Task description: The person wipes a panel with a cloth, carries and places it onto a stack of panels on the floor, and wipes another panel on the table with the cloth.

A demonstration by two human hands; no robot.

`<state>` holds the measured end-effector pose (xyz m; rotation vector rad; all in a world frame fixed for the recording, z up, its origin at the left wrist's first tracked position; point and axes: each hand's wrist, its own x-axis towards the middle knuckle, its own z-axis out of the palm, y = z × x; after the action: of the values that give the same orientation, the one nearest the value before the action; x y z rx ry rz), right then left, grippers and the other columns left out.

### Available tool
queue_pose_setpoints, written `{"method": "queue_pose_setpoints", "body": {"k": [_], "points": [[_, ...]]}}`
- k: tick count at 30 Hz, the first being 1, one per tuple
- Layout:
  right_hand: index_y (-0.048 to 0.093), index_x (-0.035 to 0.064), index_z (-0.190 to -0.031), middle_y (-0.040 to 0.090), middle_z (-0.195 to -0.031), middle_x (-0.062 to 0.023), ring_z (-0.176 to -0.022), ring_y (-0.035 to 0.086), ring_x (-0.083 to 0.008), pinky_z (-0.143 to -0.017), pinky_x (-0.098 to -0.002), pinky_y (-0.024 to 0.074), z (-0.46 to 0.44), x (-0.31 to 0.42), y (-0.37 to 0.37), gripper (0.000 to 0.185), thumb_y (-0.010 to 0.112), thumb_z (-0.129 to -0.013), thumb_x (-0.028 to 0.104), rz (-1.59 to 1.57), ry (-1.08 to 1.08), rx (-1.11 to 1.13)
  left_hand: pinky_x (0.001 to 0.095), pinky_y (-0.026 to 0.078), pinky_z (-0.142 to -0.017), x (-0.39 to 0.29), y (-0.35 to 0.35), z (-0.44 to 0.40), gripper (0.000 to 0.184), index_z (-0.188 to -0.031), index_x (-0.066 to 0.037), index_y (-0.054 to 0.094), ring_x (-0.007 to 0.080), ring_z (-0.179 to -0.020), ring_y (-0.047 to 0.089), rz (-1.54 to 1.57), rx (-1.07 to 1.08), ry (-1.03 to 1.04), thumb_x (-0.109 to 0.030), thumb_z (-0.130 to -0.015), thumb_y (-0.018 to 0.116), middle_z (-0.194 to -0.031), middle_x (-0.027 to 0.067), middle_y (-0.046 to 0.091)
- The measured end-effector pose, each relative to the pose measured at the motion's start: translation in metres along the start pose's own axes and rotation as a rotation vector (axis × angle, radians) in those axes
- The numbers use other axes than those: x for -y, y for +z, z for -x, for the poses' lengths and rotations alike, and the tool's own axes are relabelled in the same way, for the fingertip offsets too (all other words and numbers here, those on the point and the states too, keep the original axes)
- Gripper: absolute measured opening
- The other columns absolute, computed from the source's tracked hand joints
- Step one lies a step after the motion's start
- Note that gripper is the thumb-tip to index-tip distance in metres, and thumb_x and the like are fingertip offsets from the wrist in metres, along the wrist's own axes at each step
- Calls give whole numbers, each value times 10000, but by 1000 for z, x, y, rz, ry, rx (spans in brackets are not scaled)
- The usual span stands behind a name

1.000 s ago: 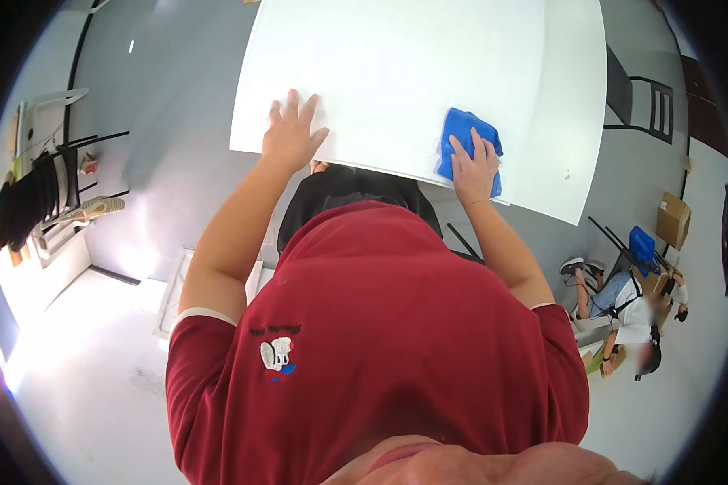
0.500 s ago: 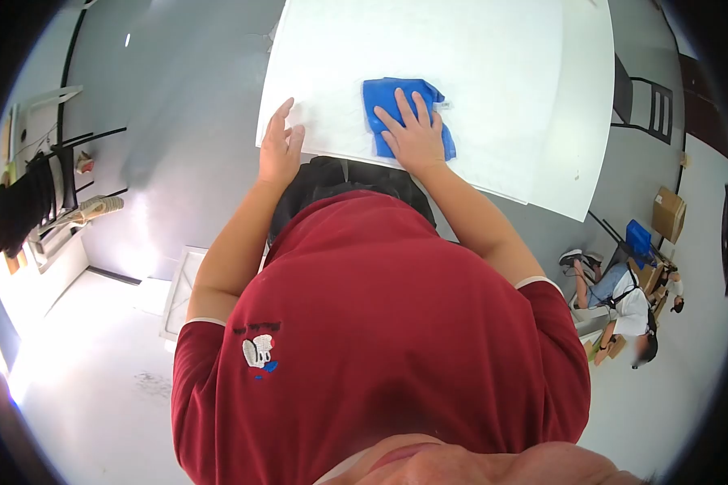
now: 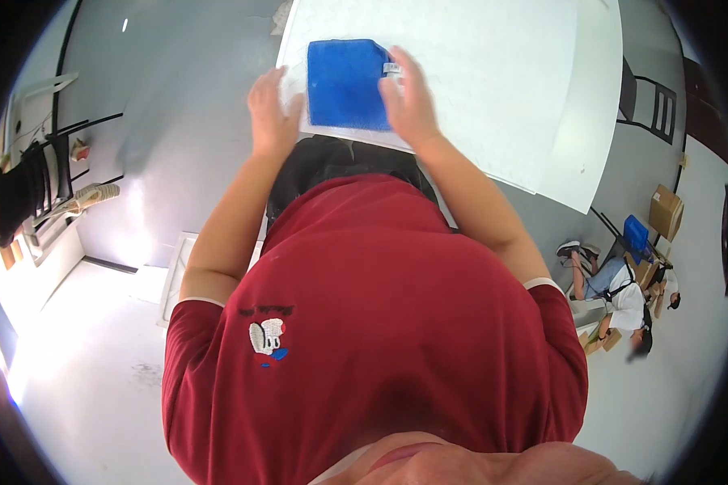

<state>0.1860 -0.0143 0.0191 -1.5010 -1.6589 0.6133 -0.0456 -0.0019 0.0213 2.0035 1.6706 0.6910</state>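
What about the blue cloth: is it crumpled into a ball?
No, the blue cloth lies flat and roughly square on the white surface, between the left hand and the right hand.

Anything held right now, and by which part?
Left hand: open, nothing seen in it. Right hand: at the right edge of the blue cloth, by the white tag; blur hides whether there's any grip.

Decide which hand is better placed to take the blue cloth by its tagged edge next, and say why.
Probably the right hand: it overlaps that edge of the blue cloth, beside the white tag. The left hand is by the opposite edge.
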Motion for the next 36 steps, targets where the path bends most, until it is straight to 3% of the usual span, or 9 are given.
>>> {"method": "queue_pose_setpoints", "body": {"k": [3, 7, 9, 10, 14, 17, 22, 30, 36], "points": [[430, -19, -1251, 458, -1253, -192, -1157, 448, -318, -999, -396, 344, 16, -40, -51, 426, 515, -891, 191, 6, 251, -169, 593, 215, -1031, -42, 21, -7, 642, -1352, -216, 403, 450, -1316, 195, -195, 160, 169, -398, -789, 653, -1419, 195, 299], [405, -13, -1286, 423, -1301, -213, -1234, 358, -355, -1043, -454, 251, 78, -129, -135, 536, 509, -888, 330, 592, 318, -271, 714, 167, -959, -77, 56, -18, 645, -1362, -321, 379, 497, -1325, 120, -365, 251, 170, -524, -788, 591, -1474, 184, 188], [366, 88, -1362, 340, -1387, -219, -1298, 287, -360, -1017, -523, 264, 110, -149, -171, 590, 490, -880, 405, 850, 530, -246, 746, 151, -931, -70, 74, -21, 639, -1366, -335, 371, 501, -1330, 103, -405, 255, 154, -562, -797, 550, -1483, 177, 168], [347, 148, -1381, 308, -1406, -226, -1308, 271, -366, -995, -555, 276, 117, -145, -181, 594, 487, -875, 425, 951, 695, -252, 740, 153, -938, -68, 76, -23, 630, -1366, -334, 373, 499, -1331, 104, -423, 261, 159, -564, -803, 538, -1483, 174, 172], [249, 193, -1433, 159, -1472, -237, -1355, 180, -376, -1009, -613, 230, 135, -152, -195, 681, 448, -866, 515, 847, 1120, -218, 712, 159, -966, -69, 76, -23, 570, -1354, -322, 392, 477, -1338, 121, -462, 272, 153, -524, -835, 512, -1480, 155, 198], [158, 192, -1454, 101, -1482, -246, -1370, 139, -372, -1017, -628, 195, 132, -148, -191, 732, 415, -871, 554, 770, 1183, -161, 687, 151, -989, -60, 82, -21, 491, -1314, -301, 445, 437, -1345, 150, -409, 223, 183, -438, -850, 531, -1470, 137, 235], [138, 195, -1456, 99, -1481, -247, -1374, 129, -361, -1016, -622, 201, 132, -150, -195, 744, 425, -870, 554, 756, 1200, -117, 666, 162, -1006, -22, 54, -14, 430, -1248, -265, 517, 397, -1343, 207, -436, 147, 150, -306, -826, 589, -1434, 101, 328], [89, 201, -1460, 85, -1481, -242, -1377, 101, -360, -1006, -629, 206, 135, -156, -197, 767, 411, -872, 574, 770, 1194, -81, 515, 375, -967, -4, 30, -17, 557, -1339, -318, 407, 439, -1261, 313, -415, 216, -70, -376, -820, 602, -1478, 160, 189], [62, 203, -1462, 61, -1484, -240, -1378, 86, -361, -1006, -633, 198, 140, -161, -196, 782, 396, -870, 590, 775, 1188, -72, 460, 381, -978, -3, 28, -27, 490, -1300, -255, 461, 433, -1208, 370, -344, 187, -58, -291, -830, 597, -1445, 215, 227]]}}
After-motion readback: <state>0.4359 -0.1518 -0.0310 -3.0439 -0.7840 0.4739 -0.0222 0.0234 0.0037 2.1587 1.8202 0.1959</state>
